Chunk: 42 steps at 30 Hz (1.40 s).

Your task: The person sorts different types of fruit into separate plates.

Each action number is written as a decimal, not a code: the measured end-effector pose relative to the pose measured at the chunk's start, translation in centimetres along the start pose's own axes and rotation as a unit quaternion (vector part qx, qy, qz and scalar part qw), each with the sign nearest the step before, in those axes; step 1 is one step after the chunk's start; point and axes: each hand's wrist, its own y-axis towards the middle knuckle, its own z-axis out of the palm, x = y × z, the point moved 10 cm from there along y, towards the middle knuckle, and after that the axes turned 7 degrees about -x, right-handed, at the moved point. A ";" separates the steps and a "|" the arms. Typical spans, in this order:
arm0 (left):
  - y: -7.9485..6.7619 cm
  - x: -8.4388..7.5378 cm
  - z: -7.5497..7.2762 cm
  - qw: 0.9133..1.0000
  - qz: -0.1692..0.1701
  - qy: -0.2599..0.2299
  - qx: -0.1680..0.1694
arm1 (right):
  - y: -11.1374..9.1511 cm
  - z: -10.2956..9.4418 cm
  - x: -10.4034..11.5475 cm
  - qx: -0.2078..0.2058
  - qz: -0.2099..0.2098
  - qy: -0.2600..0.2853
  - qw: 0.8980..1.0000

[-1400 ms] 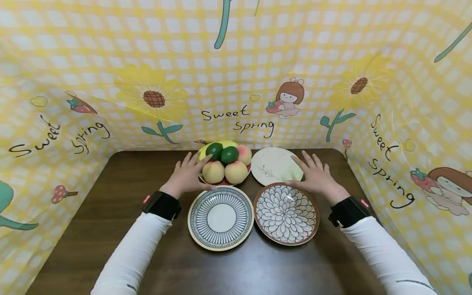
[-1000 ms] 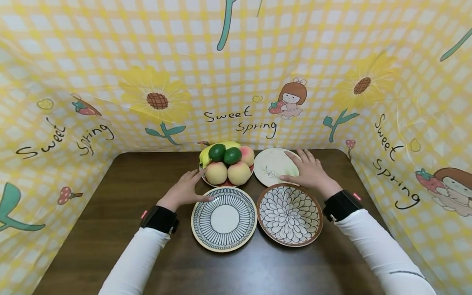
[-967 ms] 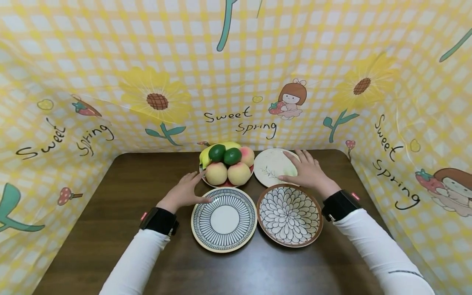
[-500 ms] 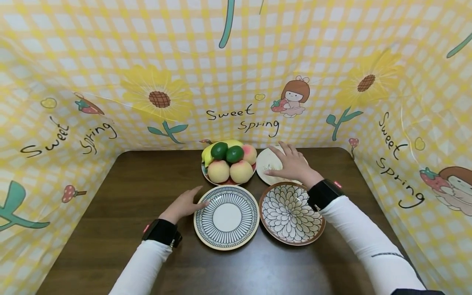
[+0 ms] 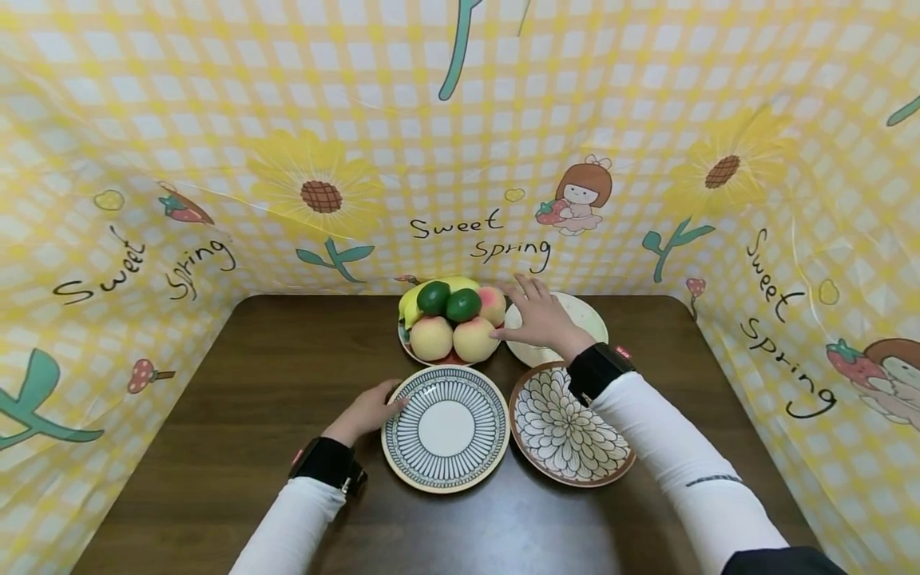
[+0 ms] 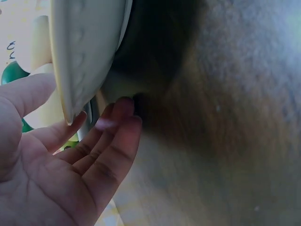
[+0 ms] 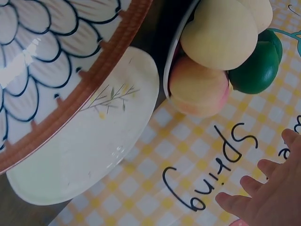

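In the head view my left hand (image 5: 366, 411) is at the left rim of a round blue-and-white striped plate (image 5: 446, 427). Its thumb lies over the rim and its fingers are at the edge and underneath, holding the plate there; the left wrist view shows the plate's underside (image 6: 89, 52). With fingers spread, my right hand (image 5: 539, 319) hovers over a pale oval plate (image 5: 589, 315). Its thumb overlaps the nearest peach (image 5: 476, 339) of a fruit-filled dish (image 5: 404, 339). That dish also bears another peach (image 5: 431, 339), bananas (image 5: 410, 307) and two green fruits (image 5: 463, 305).
A brown-rimmed plate with a petal pattern (image 5: 575, 431) stands right of the striped plate, under my right forearm. All stand on a dark wooden table (image 5: 287, 359). A yellow checked cloth (image 5: 431, 160) hangs around the back and sides.
My right hand has moved left across the pale plate to the fruit dish. My left hand has drawn back from beside the fruit down to the striped plate's rim.
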 end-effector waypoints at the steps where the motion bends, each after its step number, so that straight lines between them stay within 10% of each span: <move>1: 0.0 0.1 0.1 1.000 -0.001 -0.004 -0.002 | 0.2 0.2 0.1 0.001 0.000 0.003 1.000; 42: -2.7 2.1 2.2 0.982 -0.099 -0.162 0.005 | 7.2 6.7 4.0 0.027 0.005 0.074 0.997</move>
